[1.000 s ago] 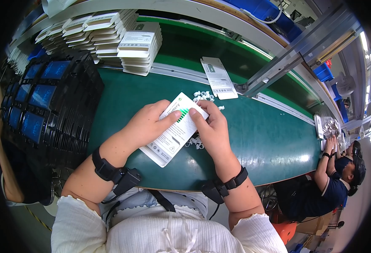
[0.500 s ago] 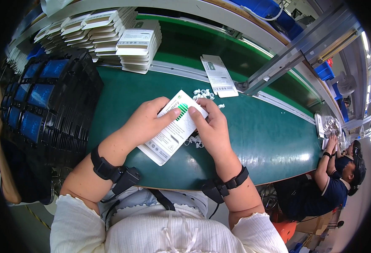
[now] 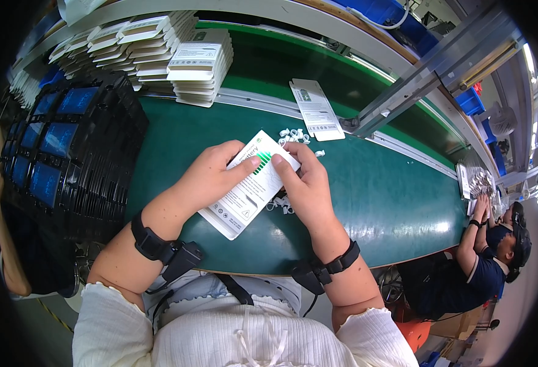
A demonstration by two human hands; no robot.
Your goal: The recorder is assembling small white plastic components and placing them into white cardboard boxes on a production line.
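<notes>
Both my hands hold a flat white battery box (image 3: 239, 199) with green stripes, tilted over the green table. My left hand (image 3: 217, 174) grips its left edge, thumb lying on the printed face. On the upper right edge is my right hand (image 3: 305, 177), its thumb pressed on the face too; its other fingers are partly hidden behind the box. Small white clips (image 3: 294, 136) lie scattered just beyond the box. More white clips (image 3: 286, 204) show beneath it, partly covered by the box and my right hand.
Another flat white box (image 3: 318, 110) lies at the table's back edge. Stacked white boxes (image 3: 198, 64) stand at the back left, near black trays holding blue packs (image 3: 61, 137). A metal post (image 3: 403, 92) rises at the back right. Another person (image 3: 477, 263) works at the far right.
Almost nothing differs. The box and both hands have shifted very slightly left, and the grip looks the same.
</notes>
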